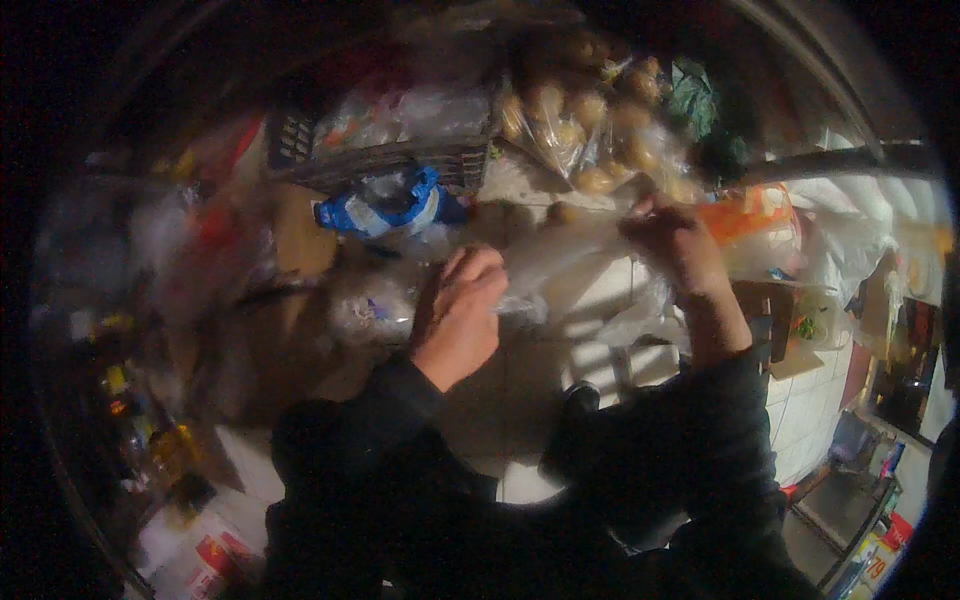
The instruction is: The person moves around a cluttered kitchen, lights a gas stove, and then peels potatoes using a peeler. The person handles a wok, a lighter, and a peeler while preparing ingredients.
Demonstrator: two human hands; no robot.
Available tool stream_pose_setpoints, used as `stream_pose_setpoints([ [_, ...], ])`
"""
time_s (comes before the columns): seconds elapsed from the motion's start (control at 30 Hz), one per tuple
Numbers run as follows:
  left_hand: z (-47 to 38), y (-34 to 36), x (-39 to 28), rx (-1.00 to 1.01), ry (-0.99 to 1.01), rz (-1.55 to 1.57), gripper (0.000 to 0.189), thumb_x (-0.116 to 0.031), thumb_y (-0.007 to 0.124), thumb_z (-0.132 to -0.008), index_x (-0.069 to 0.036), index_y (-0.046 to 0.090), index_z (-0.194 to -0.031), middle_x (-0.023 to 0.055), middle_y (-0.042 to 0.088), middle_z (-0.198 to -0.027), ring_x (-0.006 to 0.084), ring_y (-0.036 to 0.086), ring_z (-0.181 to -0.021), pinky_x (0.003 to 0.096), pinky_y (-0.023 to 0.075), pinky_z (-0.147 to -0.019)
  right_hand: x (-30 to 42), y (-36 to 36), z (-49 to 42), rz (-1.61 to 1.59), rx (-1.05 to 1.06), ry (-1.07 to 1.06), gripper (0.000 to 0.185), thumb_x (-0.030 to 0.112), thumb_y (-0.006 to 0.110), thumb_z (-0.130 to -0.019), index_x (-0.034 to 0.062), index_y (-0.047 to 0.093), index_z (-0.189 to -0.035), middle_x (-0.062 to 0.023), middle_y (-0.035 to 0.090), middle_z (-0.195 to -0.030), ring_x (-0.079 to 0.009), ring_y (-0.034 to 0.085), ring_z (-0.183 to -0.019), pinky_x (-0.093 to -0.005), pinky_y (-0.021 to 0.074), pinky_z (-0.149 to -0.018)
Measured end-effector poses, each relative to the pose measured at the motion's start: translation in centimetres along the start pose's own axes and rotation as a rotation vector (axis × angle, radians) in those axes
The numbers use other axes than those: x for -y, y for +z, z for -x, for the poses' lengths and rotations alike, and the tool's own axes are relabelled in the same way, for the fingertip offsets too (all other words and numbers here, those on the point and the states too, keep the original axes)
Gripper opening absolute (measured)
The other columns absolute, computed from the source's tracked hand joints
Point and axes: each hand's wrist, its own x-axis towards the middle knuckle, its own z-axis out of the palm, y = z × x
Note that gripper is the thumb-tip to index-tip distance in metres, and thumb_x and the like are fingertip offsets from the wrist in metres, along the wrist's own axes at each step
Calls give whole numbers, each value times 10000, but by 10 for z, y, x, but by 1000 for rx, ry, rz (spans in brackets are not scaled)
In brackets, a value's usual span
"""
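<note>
Between my two hands stretches a thin, clear plastic bag [566,251], blurred and see-through. My left hand [461,315] has its fingers curled on one end of the plastic, near the middle of the view. Higher and to the right, my right hand [679,251] pinches the other end; its fingertips are blurred and in shadow. Beyond the right hand lie clear bags of round, yellowish produce [570,124], which look like potatoes. Ahead of the left hand is a crumpled blue and white plastic package [386,206].
A dark slatted crate [450,161] stands at the back, with plastic-wrapped goods inside. An orange mesh or plastic bag [750,214] lies beside my right wrist. Right of that is an open cardboard box [799,364]. Tiled floor [806,431] shows below. Bottles [172,442] stand at left.
</note>
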Motion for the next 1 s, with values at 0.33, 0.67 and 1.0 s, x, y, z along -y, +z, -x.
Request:
stream_pose_setpoints([
  [0.33,13,24,-22,249,149,267,220,66,524,-651,-13,523,-856,132,532,-990,363,517,-947,429,438,-777,11,8,-8,1066,-114,-610,163,36,561,-740,26,640,-882,-184,633,-924,-335,621,-858,-409,487,-749],
  [0.67,26,25,-30,533,80,138,289,-14,546,-750,17,520,-1036,223,522,-1108,414,505,-1041,496,417,-872,-55,28,5,1414,584,1,219,136,595,-787,10,647,-959,-157,628,-1054,-334,608,-910,-432,497,-812],
  [1.0,7,7,-19,225,-234,-273,400,-141,562,-840,4,502,-1207,241,548,-1157,408,542,-1068,470,430,-916,-48,62,-7,1151,328,-303,198,126,596,-771,9,662,-916,-171,645,-885,-361,627,-762,-446,497,-665],
])
